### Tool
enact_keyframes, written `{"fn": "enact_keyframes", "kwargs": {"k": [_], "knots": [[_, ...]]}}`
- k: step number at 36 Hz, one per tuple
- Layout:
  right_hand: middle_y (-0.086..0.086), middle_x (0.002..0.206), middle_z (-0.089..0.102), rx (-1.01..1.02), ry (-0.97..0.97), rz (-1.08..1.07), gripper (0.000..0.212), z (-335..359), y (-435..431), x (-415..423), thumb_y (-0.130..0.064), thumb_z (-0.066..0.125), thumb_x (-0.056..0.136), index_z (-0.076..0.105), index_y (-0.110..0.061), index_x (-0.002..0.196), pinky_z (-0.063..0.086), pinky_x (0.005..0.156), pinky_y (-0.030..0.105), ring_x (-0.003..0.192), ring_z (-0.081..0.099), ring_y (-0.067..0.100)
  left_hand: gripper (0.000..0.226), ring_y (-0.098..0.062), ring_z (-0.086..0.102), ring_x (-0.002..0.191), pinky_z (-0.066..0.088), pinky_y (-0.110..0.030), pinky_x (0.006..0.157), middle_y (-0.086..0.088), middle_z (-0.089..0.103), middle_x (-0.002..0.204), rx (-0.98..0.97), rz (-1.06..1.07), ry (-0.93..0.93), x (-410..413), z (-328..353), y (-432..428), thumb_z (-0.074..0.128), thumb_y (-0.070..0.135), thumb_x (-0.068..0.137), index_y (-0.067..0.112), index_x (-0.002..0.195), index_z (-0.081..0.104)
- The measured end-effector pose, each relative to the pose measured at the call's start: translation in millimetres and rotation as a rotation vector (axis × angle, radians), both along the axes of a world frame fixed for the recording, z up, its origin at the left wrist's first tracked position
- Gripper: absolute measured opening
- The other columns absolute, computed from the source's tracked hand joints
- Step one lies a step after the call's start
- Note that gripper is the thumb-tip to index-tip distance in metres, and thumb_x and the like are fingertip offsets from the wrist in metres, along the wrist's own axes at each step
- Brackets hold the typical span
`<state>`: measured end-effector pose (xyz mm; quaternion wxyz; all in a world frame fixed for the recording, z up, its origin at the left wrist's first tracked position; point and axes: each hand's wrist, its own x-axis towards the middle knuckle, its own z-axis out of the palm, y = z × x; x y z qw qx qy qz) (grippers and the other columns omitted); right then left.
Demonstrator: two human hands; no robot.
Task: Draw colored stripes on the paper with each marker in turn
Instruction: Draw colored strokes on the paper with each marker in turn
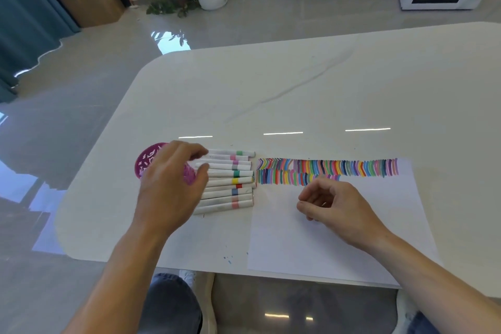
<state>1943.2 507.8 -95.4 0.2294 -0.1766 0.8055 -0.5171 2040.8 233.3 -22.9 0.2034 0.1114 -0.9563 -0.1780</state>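
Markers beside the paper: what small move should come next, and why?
Probably the left hand should pinch one marker from the row of markers and lift it clear. Its fingers are at the row's ends, the right hand hangs over the paper holding nothing, and the second line of stripes stops partway across.

White markers [227, 182] banded green, pink, yellow, red, blue; white paper [325, 238] with two rows of multicoloured stripes [325, 168]; magenta perforated cup [147, 161]; pale grey-veined surface [271, 84]
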Motion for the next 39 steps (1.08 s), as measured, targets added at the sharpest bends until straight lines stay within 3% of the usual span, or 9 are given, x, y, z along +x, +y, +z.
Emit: {"fn": "enact_keyframes", "kwargs": {"k": [5,11,21,32,39], "knots": [[-0.003,0.078,0.074,-0.004,0.001,-0.001,0.009,0.1,0.2,-0.7,-0.014,0.080,0.087,0.073,-0.020,0.086,0.061,0.068,0.027,0.071,0.072,0.014,0.020,-0.005,0.057,0.088,0.054,-0.028,0.079,0.016,0.059,0.098,0.006,-0.192,-0.300,-7.0,-20.2,12.9,0.070,0.028,0.090,0.027,0.109,0.066],[-0.002,0.078,0.073,-0.007,0.006,0.000,0.010,-0.6,0.7,-0.7,-0.014,0.080,0.086,0.073,-0.020,0.084,0.061,0.069,0.029,0.071,0.071,0.015,0.014,-0.008,0.054,0.091,0.054,-0.029,0.080,0.018,0.055,0.102,-0.032,-0.178,-0.536,-11.1,-42.6,23.7,0.069,0.037,0.090,0.033,0.103,0.065],[-0.005,0.079,0.073,0.003,0.015,0.011,0.010,-2.3,1.6,-0.7,-0.016,0.080,0.086,0.072,-0.021,0.085,0.063,0.072,0.034,0.073,0.071,0.015,0.016,-0.010,0.056,0.099,0.054,-0.032,0.085,0.016,0.059,0.109,-0.073,-0.181,-0.552,-13.3,-48.8,28.4,0.070,0.035,0.090,0.032,0.106,0.070],[-0.006,0.079,0.073,0.006,0.015,0.016,0.010,-2.2,1.7,-1.7,-0.018,0.080,0.087,0.073,-0.023,0.085,0.063,0.073,0.037,0.074,0.071,0.014,0.009,-0.004,0.057,0.086,0.055,-0.032,0.077,0.019,0.059,0.096,0.061,-0.216,-0.481,-19.7,-39.6,31.2,0.071,0.037,0.087,0.034,0.093,0.067],[-0.005,0.081,0.073,0.009,0.021,0.011,0.010,-1.9,2.3,-1.8,-0.019,0.080,0.087,0.072,-0.025,0.086,0.062,0.072,0.034,0.074,0.071,0.013,0.009,-0.003,0.056,0.084,0.048,-0.020,0.073,0.019,0.061,0.090,0.134,-0.287,-0.404,-25.7,-37.4,42.5,0.069,0.032,0.090,0.033,0.098,0.064]]}}
